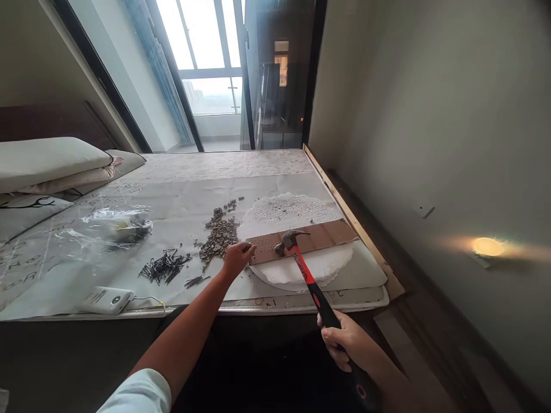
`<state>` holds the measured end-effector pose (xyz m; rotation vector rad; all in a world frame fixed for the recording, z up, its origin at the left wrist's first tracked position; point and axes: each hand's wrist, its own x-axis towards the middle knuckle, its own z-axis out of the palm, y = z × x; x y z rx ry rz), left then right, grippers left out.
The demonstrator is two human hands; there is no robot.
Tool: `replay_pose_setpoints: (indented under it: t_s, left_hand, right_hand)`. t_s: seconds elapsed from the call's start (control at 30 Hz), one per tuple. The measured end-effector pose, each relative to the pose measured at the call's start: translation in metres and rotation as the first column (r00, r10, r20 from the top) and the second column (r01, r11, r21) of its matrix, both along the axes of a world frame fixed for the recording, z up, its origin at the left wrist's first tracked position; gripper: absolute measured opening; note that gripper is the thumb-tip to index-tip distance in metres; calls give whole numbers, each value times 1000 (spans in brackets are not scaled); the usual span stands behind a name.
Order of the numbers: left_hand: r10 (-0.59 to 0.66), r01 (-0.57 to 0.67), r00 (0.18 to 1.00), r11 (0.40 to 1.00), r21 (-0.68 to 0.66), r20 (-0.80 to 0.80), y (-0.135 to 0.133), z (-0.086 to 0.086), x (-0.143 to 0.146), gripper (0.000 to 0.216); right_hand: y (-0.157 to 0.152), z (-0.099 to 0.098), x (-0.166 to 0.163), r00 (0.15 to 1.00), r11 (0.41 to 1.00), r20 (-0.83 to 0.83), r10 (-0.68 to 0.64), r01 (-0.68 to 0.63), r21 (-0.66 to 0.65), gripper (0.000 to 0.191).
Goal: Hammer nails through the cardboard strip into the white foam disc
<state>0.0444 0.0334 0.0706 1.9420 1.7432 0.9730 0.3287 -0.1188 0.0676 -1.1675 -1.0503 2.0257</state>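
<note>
While your right hand (344, 338) has its fingers wrapped full round the low black grip of the claw hammer (306, 272), your left hand (236, 259) is at the left end of the brown board (329, 236), thumb and fingers nearly closed; can't tell if anything's pinched between them. Board lies across the white foam disc (282, 273) on the mattress (241, 163), left end dotted with small dark marks. Hammer head is at the board, contact unclear. My take: soft backing will likely bounce, so short light taps, face square, left fingers off the swing line. Watch the gravel (219, 238) beside that end; grit under the board would rock it. Containers: just the clear plastic bag (118, 225), something dark and yellowish inside, glare hides what. Nails (163, 267) sit loose in a heap.
</note>
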Motion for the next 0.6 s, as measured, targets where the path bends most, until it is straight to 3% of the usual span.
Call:
replay_pose_setpoints:
  t_s: [0.4,0.6]
  left_hand:
    - [-10,10,991,1000,6,-130,13,-14,-4,37]
    - [-123,167,956,975,149,-266,17,-25,-6,40]
  right_hand:
    - [3,-5,4,1000,1000,-8,27,-27,-16,25]
    - [3,3,5,997,998,47,54,-53,-21,22]
